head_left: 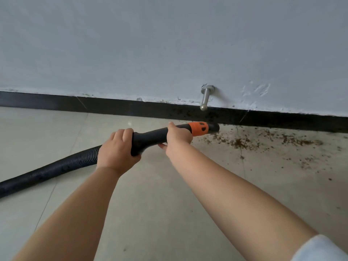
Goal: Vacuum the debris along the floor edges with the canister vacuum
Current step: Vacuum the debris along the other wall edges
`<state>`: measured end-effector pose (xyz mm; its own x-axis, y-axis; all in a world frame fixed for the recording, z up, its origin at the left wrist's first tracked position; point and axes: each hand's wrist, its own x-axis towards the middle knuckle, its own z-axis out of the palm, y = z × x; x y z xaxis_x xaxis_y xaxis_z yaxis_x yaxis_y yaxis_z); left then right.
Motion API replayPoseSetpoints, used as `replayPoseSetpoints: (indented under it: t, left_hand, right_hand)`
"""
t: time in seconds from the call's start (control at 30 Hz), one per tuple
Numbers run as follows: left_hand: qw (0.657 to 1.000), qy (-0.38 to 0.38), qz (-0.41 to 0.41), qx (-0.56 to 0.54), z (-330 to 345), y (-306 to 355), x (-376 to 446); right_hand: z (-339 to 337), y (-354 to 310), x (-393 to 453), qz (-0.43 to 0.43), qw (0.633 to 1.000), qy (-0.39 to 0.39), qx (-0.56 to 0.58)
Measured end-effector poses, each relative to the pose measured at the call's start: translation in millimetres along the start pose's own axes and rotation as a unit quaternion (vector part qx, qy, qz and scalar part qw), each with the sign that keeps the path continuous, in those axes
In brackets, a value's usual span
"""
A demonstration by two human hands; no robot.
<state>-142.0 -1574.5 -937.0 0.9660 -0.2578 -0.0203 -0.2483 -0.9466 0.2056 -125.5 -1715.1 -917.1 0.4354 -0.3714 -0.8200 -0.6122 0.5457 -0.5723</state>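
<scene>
Debris [239, 142], brown and crumbly, lies scattered on the floor [169, 194] along the black baseboard [113, 108], thickest just right of the nozzle tip [214, 127] and thinning out farther right. The vacuum wand [150, 136] is held low and nearly level, its open end close to the baseboard beneath a metal door stopper [205, 97] fixed to the wall [150, 44]. The left hand [116, 149] wraps its curled fingers around the rear of the wand where the ribbed hose [56, 168] joins it. The right hand [178, 138] grips the wand farther forward, just behind the orange collar [199, 128], thumb on top. The canister itself is out of view.

The wand looks like rigid, light plastic, so steering it should take little force; the hose is flexible and will likely drag and tug from the left as the tip moves right. This two-handed hold seems sound: the front hand aims the tip, the rear hand takes the pull of the hose. The crumbs look loose and dry, and probably lift easily if the tip stays close to the floor.
</scene>
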Motion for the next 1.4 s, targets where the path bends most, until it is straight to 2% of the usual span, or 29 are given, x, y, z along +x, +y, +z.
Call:
replayPoseSetpoints:
  t: [0.2, 0.3, 0.43, 0.53, 0.63, 0.8, 1.17, 1.4]
  left_hand:
    - [0.997, 0.038, -0.071, -0.003, -11.4, -23.0, -16.0]
    - [0.993, 0.026, -0.108, 0.027, -23.2, -34.4, -25.4]
    - [0.986, 0.026, -0.157, 0.056, -37.4, -45.9, -26.6]
    - [0.983, 0.032, -0.161, 0.079, -40.9, -53.3, -26.0]
    - [0.983, 0.019, -0.145, 0.106, -40.5, -56.3, -26.6]
    - [0.986, 0.018, -0.155, 0.066, -34.4, -57.8, -21.8]
    - [0.992, -0.003, -0.12, 0.027, -18.0, -67.9, -8.7]
    - [0.993, -0.012, -0.118, 0.016, -7.2, -63.5, -0.8]
  right_hand:
    - [27.8, 14.8, -12.2, 0.017, 0.999, -0.044, -0.004]
    - [45.3, 23.7, -20.6, 0.029, 0.997, -0.066, -0.015]
    - [69.3, 32.1, -26.6, -0.012, 0.992, -0.121, -0.022]
    - [79.9, 31.2, -25.9, -0.019, 0.986, -0.159, -0.037]
    - [84.8, 33.6, -23.3, -0.003, 0.987, -0.149, -0.051]
    - [94.2, 36.8, -8.3, -0.056, 0.987, -0.14, -0.063]
    - [100.1, 32.3, 17.3, -0.027, 0.99, -0.109, -0.081]
    - [98.7, 36.0, 38.3, -0.043, 0.992, -0.081, -0.089]
